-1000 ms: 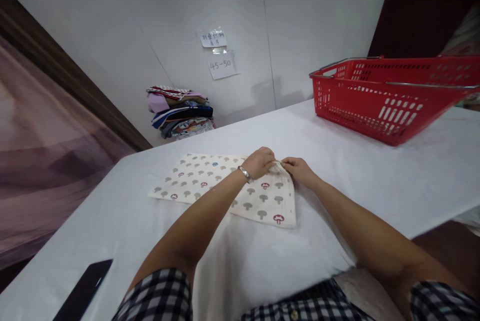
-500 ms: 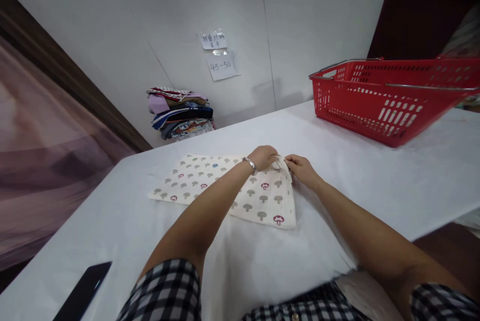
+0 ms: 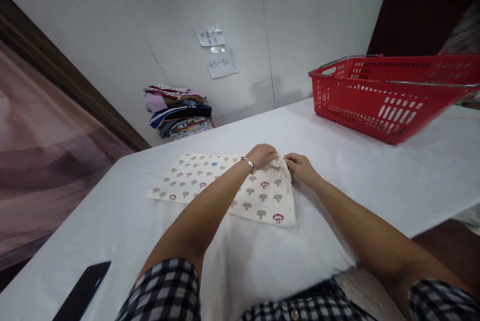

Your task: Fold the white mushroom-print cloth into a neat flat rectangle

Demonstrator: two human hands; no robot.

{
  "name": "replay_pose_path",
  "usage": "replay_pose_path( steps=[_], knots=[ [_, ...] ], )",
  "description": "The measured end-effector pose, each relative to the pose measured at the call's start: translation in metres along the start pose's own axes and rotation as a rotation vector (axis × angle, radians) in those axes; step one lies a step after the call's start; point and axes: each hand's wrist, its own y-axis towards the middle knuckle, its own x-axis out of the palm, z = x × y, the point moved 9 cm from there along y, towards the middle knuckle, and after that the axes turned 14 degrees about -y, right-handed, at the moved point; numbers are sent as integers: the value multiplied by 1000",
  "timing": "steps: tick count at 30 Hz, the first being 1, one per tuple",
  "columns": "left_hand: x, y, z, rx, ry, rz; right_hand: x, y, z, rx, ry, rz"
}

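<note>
A cream cloth printed with grey, red and blue mushrooms (image 3: 258, 201) lies folded in layers on the white-covered table. At its far right corner, my left hand (image 3: 261, 155), with a silver bracelet at the wrist, pinches the raised edge. My right hand (image 3: 301, 168) grips the same corner from the right, thumb and finger closed on the fabric. Between the two hands the edge is lifted a little and bunched. The left forearm covers part of the cloth's middle, and some fingertips are hidden.
A red plastic basket (image 3: 360, 103) with metal handles stands at the back right. Behind the table's far left edge is a stack of folded clothes (image 3: 182, 111) by the wall. A black phone (image 3: 82, 291) lies at the near left. Paper signs (image 3: 219, 63) hang on the wall.
Both hands stay at the cloth's far right corner with hardly any movement. The whole view has shifted very slightly.
</note>
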Motion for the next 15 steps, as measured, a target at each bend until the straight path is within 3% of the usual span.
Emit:
replay_pose_path(
  steps=[10, 15],
  knots=[
    [5, -1, 8, 56, 84, -60, 1, -1, 4, 19, -7, -24],
    [3, -1, -1, 11, -12, 4, 5, 0, 10, 46, 65, -47]
  ],
)
